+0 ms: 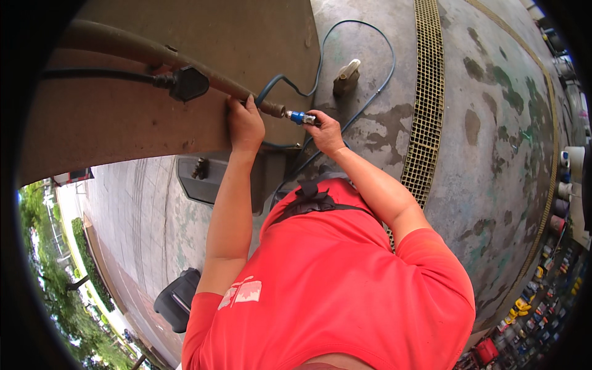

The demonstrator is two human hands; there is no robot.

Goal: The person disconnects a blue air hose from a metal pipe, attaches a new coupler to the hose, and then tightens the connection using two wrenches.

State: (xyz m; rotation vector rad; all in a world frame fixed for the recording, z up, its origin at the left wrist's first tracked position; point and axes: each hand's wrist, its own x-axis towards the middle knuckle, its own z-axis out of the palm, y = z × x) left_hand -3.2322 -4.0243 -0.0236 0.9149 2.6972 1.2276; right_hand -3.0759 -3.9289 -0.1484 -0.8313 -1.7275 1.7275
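Note:
My left hand (246, 127) is closed around a brown pipe (209, 77) near its open end, with the thumb on top and the other fingers hidden behind it. In my right hand (325, 132) is a blue and silver fitting (296, 117), pinched between thumb and fingers. The fitting's tip points at the pipe's end, close beside it; whether they touch I cannot tell. A blue hose (318, 68) passes by my left hand and loops over the floor. Left of that hand, a black plug (188, 84) hangs on a thick black cable against the pipe.
A large brown panel (123, 132) fills the upper left. Beneath it, a dark grey case (200, 185) holds a small dark part. A brown bottle (346, 79) stands inside the hose loop. A yellowish floor grate (425, 105) runs past my right side, and wet stains mark the concrete.

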